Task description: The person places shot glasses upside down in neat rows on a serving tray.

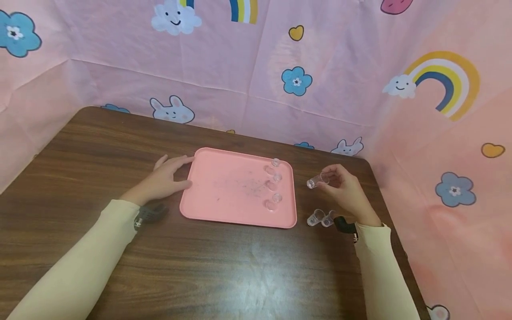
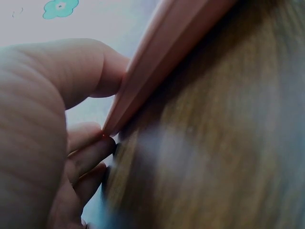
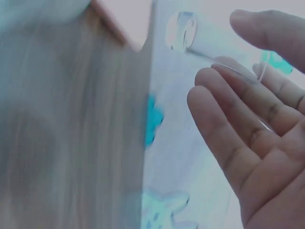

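Note:
The left hand rests at the left rim of a pink tray, its thumb and fingertips touching the edge with fingers loosely extended. Beyond the tray's right side, the right hand pinches a small clear cup between thumb and fingers, tilted with its thick base toward the tray. In the right wrist view the cup is partly washed out by glare. Along the tray's right side three clear cups stand in a row: a far cup, a middle cup and a near cup, seemingly upside down.
Two more clear cups, a left cup and a right cup, stand close together on the brown wooden table, just below the right hand. A patterned pink cloth hangs behind the table and along its right side.

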### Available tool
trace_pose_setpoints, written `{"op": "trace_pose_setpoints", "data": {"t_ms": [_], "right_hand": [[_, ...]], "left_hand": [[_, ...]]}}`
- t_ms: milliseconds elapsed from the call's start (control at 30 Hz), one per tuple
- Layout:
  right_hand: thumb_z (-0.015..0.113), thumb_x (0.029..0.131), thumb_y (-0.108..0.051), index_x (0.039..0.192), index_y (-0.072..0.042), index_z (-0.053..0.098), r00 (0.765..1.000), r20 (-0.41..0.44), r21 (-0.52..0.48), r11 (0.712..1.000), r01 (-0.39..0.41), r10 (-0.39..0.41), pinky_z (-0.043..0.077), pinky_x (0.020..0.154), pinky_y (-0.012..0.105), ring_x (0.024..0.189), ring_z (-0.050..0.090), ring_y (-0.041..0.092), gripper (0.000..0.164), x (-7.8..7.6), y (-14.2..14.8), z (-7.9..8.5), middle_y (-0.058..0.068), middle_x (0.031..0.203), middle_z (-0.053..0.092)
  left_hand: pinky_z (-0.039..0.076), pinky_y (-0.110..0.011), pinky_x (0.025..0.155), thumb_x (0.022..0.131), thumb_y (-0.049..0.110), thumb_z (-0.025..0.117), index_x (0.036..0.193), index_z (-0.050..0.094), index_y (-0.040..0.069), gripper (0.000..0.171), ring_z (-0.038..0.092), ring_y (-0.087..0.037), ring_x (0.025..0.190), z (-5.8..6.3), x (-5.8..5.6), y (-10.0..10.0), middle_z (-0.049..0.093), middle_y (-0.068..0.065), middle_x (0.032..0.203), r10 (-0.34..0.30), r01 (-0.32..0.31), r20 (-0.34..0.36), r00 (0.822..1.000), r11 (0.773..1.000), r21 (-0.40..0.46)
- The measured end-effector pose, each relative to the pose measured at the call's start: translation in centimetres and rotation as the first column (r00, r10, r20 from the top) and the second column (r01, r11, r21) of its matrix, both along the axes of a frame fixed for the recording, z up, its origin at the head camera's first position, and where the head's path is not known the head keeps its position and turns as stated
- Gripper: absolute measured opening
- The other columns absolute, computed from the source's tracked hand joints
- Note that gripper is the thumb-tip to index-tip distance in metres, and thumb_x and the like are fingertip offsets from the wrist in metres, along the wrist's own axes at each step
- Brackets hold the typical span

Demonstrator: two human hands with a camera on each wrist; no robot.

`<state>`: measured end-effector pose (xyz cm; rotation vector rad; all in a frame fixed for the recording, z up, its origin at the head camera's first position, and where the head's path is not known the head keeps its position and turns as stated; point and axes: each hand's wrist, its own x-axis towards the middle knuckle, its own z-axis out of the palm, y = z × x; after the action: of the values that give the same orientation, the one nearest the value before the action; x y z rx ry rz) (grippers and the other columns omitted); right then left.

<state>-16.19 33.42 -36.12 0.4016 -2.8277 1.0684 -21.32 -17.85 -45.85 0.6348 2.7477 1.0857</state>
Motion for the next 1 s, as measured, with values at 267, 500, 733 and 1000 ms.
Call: {"op": "trace_pose_setpoints", "data": {"t_ms": [267, 500, 733, 1000], "right_hand": [[0.08, 0.091, -0.008, 0.122, -0.008, 0.066, 0.995, -0.056, -0.157, 0.983, -0.093, 0.085, 0.059, 0.085, 0.028, 0.098, 0.066, 0.021, 0.034, -0.8, -6.8, -0.2, 0.009, 0.108, 0.071], [0.079, 0.09, 0.0, 0.128, -0.003, 0.067, 0.982, -0.065, -0.282, 0.941, -0.188, 0.177, 0.061, 0.087, 0.045, 0.098, 0.069, 0.029, 0.04, -1.5, -11.1, -1.5, 0.013, 0.111, 0.07], [0.077, 0.093, -0.004, 0.127, -0.008, 0.069, 0.954, -0.128, -0.307, 0.904, -0.297, 0.27, 0.061, 0.082, 0.031, 0.09, 0.069, 0.021, 0.036, -2.1, -14.2, -2.0, 0.008, 0.107, 0.068], [0.07, 0.097, -0.004, 0.132, -0.003, 0.066, 0.923, -0.108, -0.289, 0.876, -0.385, 0.37, 0.061, 0.084, 0.038, 0.09, 0.069, 0.018, 0.036, -2.0, -18.2, -1.8, 0.009, 0.107, 0.067]], "left_hand": [[-0.011, -0.056, 0.126, 0.095, 0.028, 0.072, 0.158, 0.039, 0.006, 0.073, 0.025, -0.043, 0.154, 0.1, 0.0, -0.1, 0.037, -0.023, 0.163, 0.013, -0.013, 0.009, 1.0, 1.0, -0.005], [-0.01, -0.057, 0.126, 0.095, 0.028, 0.072, 0.158, 0.04, 0.007, 0.073, 0.026, -0.042, 0.154, 0.0, -0.1, -0.2, 0.038, -0.022, 0.162, 0.009, -0.009, 0.008, 1.0, 1.0, -0.011], [-0.011, -0.055, 0.126, 0.095, 0.028, 0.073, 0.158, 0.039, 0.008, 0.074, 0.026, -0.042, 0.154, 0.0, -0.2, -0.1, 0.036, -0.023, 0.163, 0.01, -0.01, 0.012, 1.0, 1.0, 0.012], [-0.009, -0.057, 0.126, 0.094, 0.028, 0.074, 0.157, 0.041, 0.007, 0.073, 0.027, -0.042, 0.153, -0.4, -0.3, -0.2, 0.038, -0.023, 0.162, 0.003, -0.003, -0.004, 1.0, 1.0, 0.022]]}}
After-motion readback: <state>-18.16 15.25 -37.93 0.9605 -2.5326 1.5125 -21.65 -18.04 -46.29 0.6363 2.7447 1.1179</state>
